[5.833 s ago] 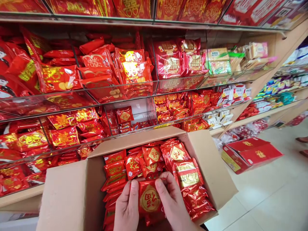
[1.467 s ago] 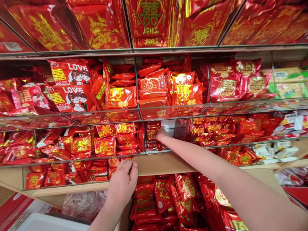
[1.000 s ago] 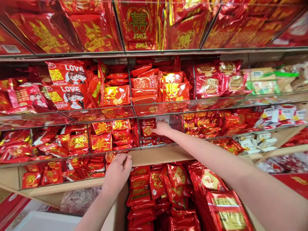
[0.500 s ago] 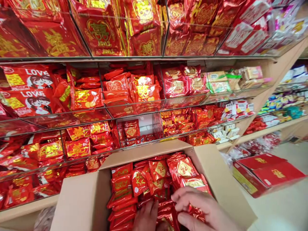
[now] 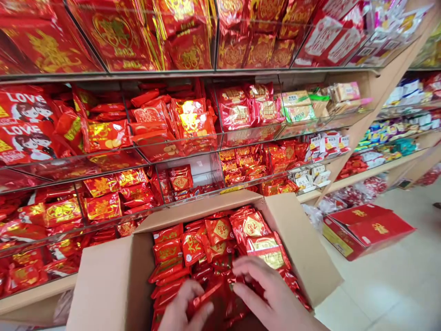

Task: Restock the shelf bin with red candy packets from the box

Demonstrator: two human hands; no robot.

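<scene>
An open cardboard box (image 5: 103, 280) filled with shiny red snack packets (image 5: 220, 231) stands in front of me. Inside it, my left hand (image 5: 184, 308) is closed around a red packet (image 5: 208, 296), its thumb and fingers curled at the packet's edge. My right hand (image 5: 272, 294) reaches in from the right, fingers and thumb bent around dark red packets (image 5: 230, 287) near the box's middle. Motion blurs the packets between the hands, so how many are held is unclear. Stacked packets line the left side, and gold-backed ones (image 5: 267, 253) lie beyond my right hand.
Behind the box rise shelves with clear dividers (image 5: 217, 147), stocked with red and gold packets. One lower compartment (image 5: 203, 174) shows a partly bare white back. On the tiled floor (image 5: 379, 299) at right sits a red carton (image 5: 368, 230), near plastic-bagged goods (image 5: 361, 195).
My left hand has come up from deep among the packets, with a red packet now in its fingers. The right hand has shifted slightly left and curled around packets. The view has turned a little right.
</scene>
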